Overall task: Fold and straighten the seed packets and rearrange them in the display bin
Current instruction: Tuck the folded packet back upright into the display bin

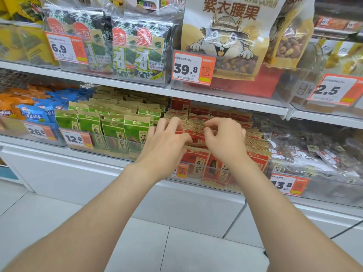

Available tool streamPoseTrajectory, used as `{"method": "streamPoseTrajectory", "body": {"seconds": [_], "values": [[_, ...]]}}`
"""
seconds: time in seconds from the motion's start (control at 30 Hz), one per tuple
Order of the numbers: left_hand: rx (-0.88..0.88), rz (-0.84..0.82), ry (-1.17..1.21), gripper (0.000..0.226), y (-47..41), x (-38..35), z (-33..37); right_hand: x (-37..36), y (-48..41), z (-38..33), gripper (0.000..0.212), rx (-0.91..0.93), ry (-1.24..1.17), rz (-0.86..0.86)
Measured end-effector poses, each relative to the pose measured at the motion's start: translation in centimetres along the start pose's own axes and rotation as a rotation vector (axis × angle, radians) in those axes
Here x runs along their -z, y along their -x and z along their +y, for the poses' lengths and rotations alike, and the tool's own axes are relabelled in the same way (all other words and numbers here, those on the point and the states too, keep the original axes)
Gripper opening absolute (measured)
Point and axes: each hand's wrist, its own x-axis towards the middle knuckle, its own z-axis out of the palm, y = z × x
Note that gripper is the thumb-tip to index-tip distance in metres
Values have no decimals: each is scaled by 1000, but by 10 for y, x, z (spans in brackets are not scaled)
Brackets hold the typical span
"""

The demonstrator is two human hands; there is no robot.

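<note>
Red-and-kraft seed packets (198, 163) stand in rows inside a clear display bin (222, 186) on the lower shelf. My left hand (164, 143) reaches into the bin's left side, its fingers curled over the brown tops of the packets. My right hand (223, 139) is just beside it, fingers bent and pinching the top edge of a red packet (196, 134) in the middle rows. Both hands cover part of the packets below them. More red packets (220, 112) fill the back of the bin.
Green seed packets (115, 128) fill the neighbouring bin on the left, with blue and orange bags (35, 112) beyond. Clear-wrapped snacks (314, 152) lie in the bin on the right. The upper shelf (196, 93) hangs close above. Price tags front each bin.
</note>
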Motion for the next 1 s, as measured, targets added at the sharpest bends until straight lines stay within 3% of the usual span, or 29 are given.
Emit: {"method": "streamPoseTrajectory", "body": {"seconds": [0.2,0.33,0.47,0.67,0.87,1.0], "values": [[-58,-42,39,31,-3,-5,-7,-13,-12,-2,19,-90,95,-64],[-47,-51,49,36,-2,-5,-9,-13,-15,-5,22,57,171,-50],[-44,-72,75,36,-3,-4,-9,-9,-7,-1,20,283,80,188],[-5,-69,139,39,0,-4,-2,20,7,-1,14,480,-86,573],[114,123,269,37,4,2,10,48,26,-5,16,521,-149,737],[155,371,543,20,10,14,30,56,43,-11,16,566,-188,750]]}}
